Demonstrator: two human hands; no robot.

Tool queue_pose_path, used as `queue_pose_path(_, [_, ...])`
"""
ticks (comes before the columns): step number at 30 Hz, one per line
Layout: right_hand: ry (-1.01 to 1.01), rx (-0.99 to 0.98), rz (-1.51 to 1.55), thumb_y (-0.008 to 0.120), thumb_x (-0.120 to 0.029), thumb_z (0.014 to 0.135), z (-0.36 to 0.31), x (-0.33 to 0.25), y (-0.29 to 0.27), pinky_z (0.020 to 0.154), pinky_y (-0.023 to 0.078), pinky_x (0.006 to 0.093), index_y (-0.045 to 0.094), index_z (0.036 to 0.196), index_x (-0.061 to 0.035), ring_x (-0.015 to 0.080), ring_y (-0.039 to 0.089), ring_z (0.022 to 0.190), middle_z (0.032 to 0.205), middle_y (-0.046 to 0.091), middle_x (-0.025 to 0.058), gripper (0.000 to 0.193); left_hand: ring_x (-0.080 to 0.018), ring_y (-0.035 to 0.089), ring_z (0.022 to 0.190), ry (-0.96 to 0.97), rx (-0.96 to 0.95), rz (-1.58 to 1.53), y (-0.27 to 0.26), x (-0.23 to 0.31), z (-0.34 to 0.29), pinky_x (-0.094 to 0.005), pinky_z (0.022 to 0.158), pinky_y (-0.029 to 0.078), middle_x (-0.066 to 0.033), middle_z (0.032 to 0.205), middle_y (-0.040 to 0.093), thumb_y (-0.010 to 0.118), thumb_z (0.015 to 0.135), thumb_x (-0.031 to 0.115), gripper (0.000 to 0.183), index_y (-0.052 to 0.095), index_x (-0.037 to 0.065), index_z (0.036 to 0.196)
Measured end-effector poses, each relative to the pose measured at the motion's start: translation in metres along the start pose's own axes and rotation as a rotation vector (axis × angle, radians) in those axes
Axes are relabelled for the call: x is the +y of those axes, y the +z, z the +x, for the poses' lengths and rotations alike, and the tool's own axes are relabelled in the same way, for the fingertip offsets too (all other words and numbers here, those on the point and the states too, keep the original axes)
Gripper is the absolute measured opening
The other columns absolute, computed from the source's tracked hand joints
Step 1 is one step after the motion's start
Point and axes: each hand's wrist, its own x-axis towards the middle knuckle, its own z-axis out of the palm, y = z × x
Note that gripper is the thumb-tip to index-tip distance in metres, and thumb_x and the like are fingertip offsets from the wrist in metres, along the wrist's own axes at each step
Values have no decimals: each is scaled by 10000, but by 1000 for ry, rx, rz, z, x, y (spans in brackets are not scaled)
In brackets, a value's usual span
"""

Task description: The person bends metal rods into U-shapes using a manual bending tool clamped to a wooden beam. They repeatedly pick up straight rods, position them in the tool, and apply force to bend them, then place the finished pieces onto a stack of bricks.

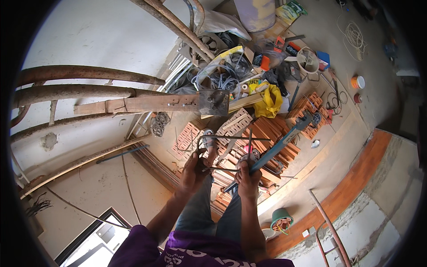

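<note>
A thin dark steel rod bent into a roughly rectangular rebar stirrup (pixel 231 136) is held level in front of my legs. My left hand (pixel 192 172) is closed around its left side. My right hand (pixel 247 179) grips the near right part, where one rod end sticks up past the far side. A long blue metal bar (pixel 278 146) with a dark head slants from the upper right down behind my right hand. Whether that hand also touches the bar I cannot tell. My sandalled left foot (pixel 209 141) shows just beyond the stirrup.
Hollow red bricks (pixel 189 135) lie stacked around my feet. A wooden plank (pixel 151 103) and rusty scaffold pipes (pixel 89 73) cross on the left. Beyond are a yellow bag (pixel 269 102), hoses and buckets. A green bucket (pixel 281 220) stands at the near right.
</note>
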Motion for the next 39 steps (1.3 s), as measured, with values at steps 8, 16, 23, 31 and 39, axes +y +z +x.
queue_pose_path(8, [-6,15,-191,617,-251,941,-3,7,9,403,303,193,555,896,-52,15,374,460,683,509,-20,214,-55,327,572,176,98,-355,26,-3,5,-247,643,377,58,635,304,428,1026,305,323,470,104,1276])
queue_pose_path(16, [-92,-37,-407,613,-407,924,-9,11,-29,442,289,224,535,777,-43,42,384,487,568,431,-40,400,-48,238,533,405,-6,-377,9,58,26,-206,559,299,64,608,243,483,1009,292,314,493,81,1242])
queue_pose_path(23, [-110,71,-726,619,-384,912,-12,17,-65,449,307,249,480,711,-63,65,396,479,556,436,-26,403,-55,259,535,420,26,-504,3,43,65,-217,586,315,62,593,263,490,1005,293,300,501,85,1221])
queue_pose_path(31, [-117,103,-811,617,-416,914,-8,16,-94,433,306,241,515,743,-31,61,387,461,550,420,-36,433,-64,251,531,444,56,-485,-9,46,81,-225,590,331,55,584,255,445,1022,277,314,477,60,1247])
queue_pose_path(39, [-103,107,-809,581,-462,926,4,5,-94,422,284,231,530,755,-28,45,353,456,543,386,-51,469,-58,248,531,498,111,-390,-7,42,93,-229,568,323,59,588,257,458,1020,299,308,487,58,1211])
